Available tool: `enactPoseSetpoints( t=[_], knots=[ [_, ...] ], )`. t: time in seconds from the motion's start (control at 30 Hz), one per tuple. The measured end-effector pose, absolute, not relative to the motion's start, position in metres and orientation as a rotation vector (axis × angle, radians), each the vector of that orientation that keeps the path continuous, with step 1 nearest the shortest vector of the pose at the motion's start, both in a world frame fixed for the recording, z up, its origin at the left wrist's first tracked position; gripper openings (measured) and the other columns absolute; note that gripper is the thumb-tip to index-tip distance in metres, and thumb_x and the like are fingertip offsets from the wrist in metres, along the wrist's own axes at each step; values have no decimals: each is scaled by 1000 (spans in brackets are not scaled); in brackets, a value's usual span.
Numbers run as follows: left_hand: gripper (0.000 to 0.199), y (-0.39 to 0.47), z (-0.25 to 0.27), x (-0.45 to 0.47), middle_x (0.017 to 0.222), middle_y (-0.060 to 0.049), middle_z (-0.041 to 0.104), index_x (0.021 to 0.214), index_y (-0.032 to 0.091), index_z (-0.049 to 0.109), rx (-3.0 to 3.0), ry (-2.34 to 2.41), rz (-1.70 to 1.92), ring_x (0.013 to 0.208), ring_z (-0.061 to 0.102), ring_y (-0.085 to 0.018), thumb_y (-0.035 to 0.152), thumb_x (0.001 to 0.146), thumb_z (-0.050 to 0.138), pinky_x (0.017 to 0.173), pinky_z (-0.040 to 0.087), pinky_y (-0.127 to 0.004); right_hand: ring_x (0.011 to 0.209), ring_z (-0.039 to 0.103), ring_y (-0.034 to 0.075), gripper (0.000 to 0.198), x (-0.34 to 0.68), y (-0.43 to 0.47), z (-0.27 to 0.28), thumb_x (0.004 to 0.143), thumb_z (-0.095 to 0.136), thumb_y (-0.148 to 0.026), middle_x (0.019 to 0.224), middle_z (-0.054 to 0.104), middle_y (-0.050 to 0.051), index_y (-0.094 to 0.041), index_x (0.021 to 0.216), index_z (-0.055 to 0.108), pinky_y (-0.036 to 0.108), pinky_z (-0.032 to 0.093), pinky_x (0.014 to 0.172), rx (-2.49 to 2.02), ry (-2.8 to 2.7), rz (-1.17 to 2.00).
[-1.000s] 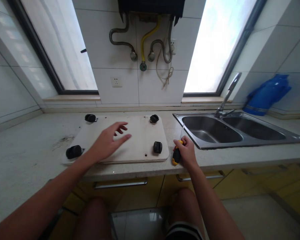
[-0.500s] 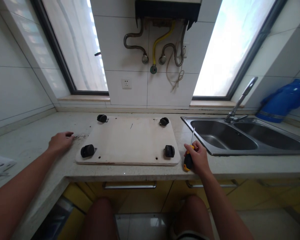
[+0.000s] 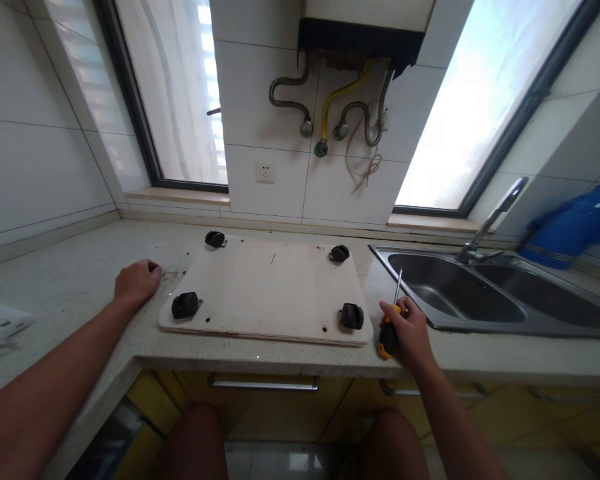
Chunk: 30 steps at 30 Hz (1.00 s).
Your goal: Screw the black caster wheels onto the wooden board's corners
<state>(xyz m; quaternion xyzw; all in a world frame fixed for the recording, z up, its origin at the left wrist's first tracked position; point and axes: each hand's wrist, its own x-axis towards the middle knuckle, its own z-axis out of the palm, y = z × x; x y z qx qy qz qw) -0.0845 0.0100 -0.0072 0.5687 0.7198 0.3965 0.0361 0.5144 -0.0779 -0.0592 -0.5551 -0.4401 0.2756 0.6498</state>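
Observation:
On the countertop lies a pale wooden board (image 3: 265, 290) with a black caster fixed near each corner, such as the front-right caster (image 3: 352, 316). Small dark holes show along its edges. My right hand (image 3: 413, 328), to the right of the board, is wrapped round the yellow-and-black handle of a screwdriver (image 3: 389, 340), whose metal shaft points up and away. Left of the board, my left hand (image 3: 136, 283) rests on the counter beside small dark crumbs (image 3: 173, 273). Its fingers are drawn together; what they hold, if anything, is hidden.
A double steel sink (image 3: 433, 319) with a faucet (image 3: 495, 217) takes up the right side. A blue container (image 3: 570, 227) leans behind it. At the left edge sits a white plastic item (image 3: 3, 323). Hoses (image 3: 290, 101) hang below a heater on the wall, and yellow drawers (image 3: 260, 407) lie under the counter.
The camera view has tilted and shifted slightly. My left hand has moved a little nearer the board, its fingers more curled. My right hand still grips the screwdriver beside the board.

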Motion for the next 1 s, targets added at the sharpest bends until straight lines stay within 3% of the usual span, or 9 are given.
enactPoseSetpoints(
  t=[0.13,0.23,0.33,0.5,0.57,0.63,0.83,1.0],
  knots=[
    [20,6,20,-52,76,1,64,89,21,66,1655,2265,1293,84,62,-24,40,87,72,90,52,-39,53,58,16,66,509,-81,-51,69,98,-63,61,66,-6,-27,95,49,25,47,52,-1233,-961,712],
    [35,-10,47,-5,105,-1,79,114,19,77,1722,2004,1457,100,73,-23,48,95,73,101,58,-39,62,62,16,69,508,-83,-47,73,94,-69,69,73,-3,-26,106,52,27,53,63,-1168,-978,665],
    [42,-36,64,52,114,-4,84,119,19,81,1824,1663,1548,104,77,-25,52,93,78,103,62,-41,68,62,14,66,506,-98,-50,78,88,-75,71,70,-5,-26,106,53,26,52,69,-1115,-970,609],
    [33,-91,67,138,103,-7,87,104,23,87,1919,1141,1275,99,80,-26,52,90,85,97,66,-39,68,60,15,44,487,-172,-46,101,73,-64,77,70,-4,-24,119,65,27,48,65,-1139,-1313,770],
    [27,-111,66,166,102,-7,87,103,24,88,1922,991,1139,97,81,-25,49,94,83,91,67,-35,80,67,16,31,476,-205,-34,106,71,-54,92,76,0,-25,116,74,30,51,76,-1221,-1552,732],
    [22,-126,66,187,98,-6,86,102,25,88,1899,866,1055,95,81,-23,45,96,81,87,68,-32,105,73,20,23,468,-231,-19,106,75,-43,114,81,3,-26,121,77,32,52,95,-1238,-1714,642],
    [17,-143,65,218,92,-5,85,101,24,87,1782,712,968,89,82,-21,39,97,82,84,70,-31,93,71,20,25,471,-260,3,110,73,-43,100,77,2,-23,123,77,32,50,85,-1285,-1853,454],
    [15,-147,67,222,94,-5,85,102,25,88,1841,723,957,90,82,-21,38,98,82,85,69,-30,94,71,22,29,478,-267,-3,111,70,-46,101,77,4,-21,124,77,35,51,86,-1334,-1886,419]
  ],
)
